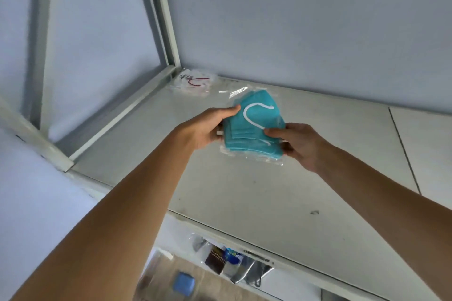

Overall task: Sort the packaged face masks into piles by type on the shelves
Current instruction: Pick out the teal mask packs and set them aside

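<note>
A stack of teal face masks (256, 127) in clear plastic bags is held over the white shelf (256, 190). My left hand (210, 127) grips its left edge, thumb on top. My right hand (298, 144) grips its right edge, thumb pressed on the top bag. A white ear loop shows on the top mask. At the back left corner of the shelf lies a packaged white mask with a dark red loop (193, 82).
The shelf frame's white posts (163, 12) rise at the back left against a pale wall. Below the shelf's front edge, several packaged masks (230, 259) in dark and silvery colours lie on a lower level, with a blue object (184, 282) lower still.
</note>
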`<state>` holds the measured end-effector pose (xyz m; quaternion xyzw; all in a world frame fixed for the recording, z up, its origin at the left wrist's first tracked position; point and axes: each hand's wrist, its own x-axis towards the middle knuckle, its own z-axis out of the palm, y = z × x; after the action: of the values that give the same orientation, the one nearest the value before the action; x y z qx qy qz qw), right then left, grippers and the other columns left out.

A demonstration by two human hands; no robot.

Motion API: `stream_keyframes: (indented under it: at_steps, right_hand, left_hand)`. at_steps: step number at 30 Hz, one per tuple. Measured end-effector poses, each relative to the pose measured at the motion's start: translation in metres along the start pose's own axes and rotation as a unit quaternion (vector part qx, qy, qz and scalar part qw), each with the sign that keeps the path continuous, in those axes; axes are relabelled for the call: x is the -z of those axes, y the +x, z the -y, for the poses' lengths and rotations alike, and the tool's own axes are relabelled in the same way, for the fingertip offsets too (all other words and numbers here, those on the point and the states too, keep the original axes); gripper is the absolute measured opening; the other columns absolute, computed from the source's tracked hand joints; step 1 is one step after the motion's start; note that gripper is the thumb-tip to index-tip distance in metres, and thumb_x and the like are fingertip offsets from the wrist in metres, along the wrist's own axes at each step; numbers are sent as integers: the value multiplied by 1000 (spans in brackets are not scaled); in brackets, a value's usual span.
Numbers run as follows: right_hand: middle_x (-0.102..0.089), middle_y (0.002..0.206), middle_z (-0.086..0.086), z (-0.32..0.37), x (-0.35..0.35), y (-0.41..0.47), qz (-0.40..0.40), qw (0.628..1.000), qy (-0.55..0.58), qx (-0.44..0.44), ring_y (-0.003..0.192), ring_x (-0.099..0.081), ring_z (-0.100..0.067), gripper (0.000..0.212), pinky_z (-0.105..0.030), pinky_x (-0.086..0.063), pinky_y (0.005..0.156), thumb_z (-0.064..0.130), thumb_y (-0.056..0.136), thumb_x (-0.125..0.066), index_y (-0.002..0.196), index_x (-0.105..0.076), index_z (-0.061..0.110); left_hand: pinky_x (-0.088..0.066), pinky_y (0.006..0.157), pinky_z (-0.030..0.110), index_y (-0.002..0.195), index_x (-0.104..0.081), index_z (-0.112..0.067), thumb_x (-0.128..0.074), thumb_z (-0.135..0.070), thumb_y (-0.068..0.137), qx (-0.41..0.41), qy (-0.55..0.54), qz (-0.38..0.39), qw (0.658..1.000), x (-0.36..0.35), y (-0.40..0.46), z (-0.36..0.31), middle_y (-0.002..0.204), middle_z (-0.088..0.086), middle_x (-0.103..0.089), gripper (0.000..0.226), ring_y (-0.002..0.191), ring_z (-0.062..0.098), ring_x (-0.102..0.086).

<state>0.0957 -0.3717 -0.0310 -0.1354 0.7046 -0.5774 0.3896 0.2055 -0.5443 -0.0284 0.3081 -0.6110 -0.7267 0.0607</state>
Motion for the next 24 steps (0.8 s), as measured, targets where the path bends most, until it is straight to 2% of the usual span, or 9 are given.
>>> stream_keyframes:
  at_steps: [4, 8, 11, 13, 15, 17, 19, 21, 24]
  right_hand:
    - [-69, 98, -13, 7, -21, 61, -45, 999, 5, 11, 77, -66, -23, 35, -28, -55, 69, 8, 76, -76, 107, -62, 1]
    - [-70, 99, -13, 19, -40, 126, -119, 992, -13, 40, 87, -69, -30, 38, -41, -57, 82, 17, 69, -83, 100, -64, 5]
    - [-69, 101, -10, 28, -52, 159, -165, 984, -34, 61, 88, -68, -27, 49, -40, -57, 83, 27, 65, -84, 104, -63, 5]
    - [-63, 109, -6, 34, -58, 174, -182, 980, -43, 63, 95, -64, -24, 60, -35, -54, 84, 28, 69, -82, 117, -53, 6]
    - [-58, 112, -6, 37, -64, 184, -170, 982, -61, 59, 99, -60, -24, 62, -33, -52, 82, 21, 74, -78, 124, -45, 7]
    - [-55, 108, -5, 40, -67, 189, -153, 981, -108, 55, 95, -56, -23, 60, -30, -48, 77, 16, 76, -74, 126, -43, 7]
    - [-53, 106, -6, 42, -65, 186, -155, 975, -149, 60, 94, -54, -22, 61, -27, -44, 73, 18, 78, -73, 129, -42, 7]
    - [-53, 118, -9, 44, -56, 179, -162, 968, -175, 73, 103, -55, -24, 65, -28, -44, 76, 19, 81, -70, 136, -37, 9]
    - [-49, 133, -7, 45, -25, 157, -187, 946, -238, 116, 115, -53, -24, 62, -31, -46, 87, 24, 86, -63, 141, -35, 13]
  left_hand:
    - [-50, 66, 26, 100, -65, -12, -64, -27, 90, -17, 83, -39, 996, 25, 70, -13, 86, 1, -67, 18, 78, 16, -62]
    - [-55, 70, 28, 105, -68, -3, -74, -26, 80, -90, 174, -123, 973, 43, 134, -34, 96, 11, -70, 34, 82, 23, -66]
    - [-47, 65, 29, 70, -63, -9, -78, -42, 57, -133, 256, -165, 943, 51, 171, -51, 70, 7, -63, 38, 70, 23, -60]
    - [-36, 60, 32, 59, -51, -11, -76, -42, 65, -147, 357, -202, 900, 51, 188, -58, 59, 8, -50, 40, 67, 27, -51]
    - [-39, 66, 38, 79, -63, 1, -72, -40, 77, -153, 460, -243, 840, 49, 201, -60, 80, 22, -63, 42, 83, 40, -58]
    - [-42, 73, 37, 100, -63, 6, -69, -39, 81, -148, 514, -265, 802, 45, 211, -61, 106, 26, -65, 49, 102, 41, -60]
    - [-45, 78, 36, 105, -62, 4, -71, -35, 81, -127, 542, -264, 787, 42, 218, -58, 112, 24, -65, 46, 106, 39, -60]
    - [-45, 81, 36, 107, -60, 4, -70, -29, 82, -119, 574, -264, 766, 41, 219, -54, 114, 24, -64, 42, 107, 39, -59]
    - [-43, 90, 44, 121, -50, 1, -66, -20, 86, -191, 643, -271, 690, 32, 207, -60, 121, 26, -56, 44, 112, 43, -53]
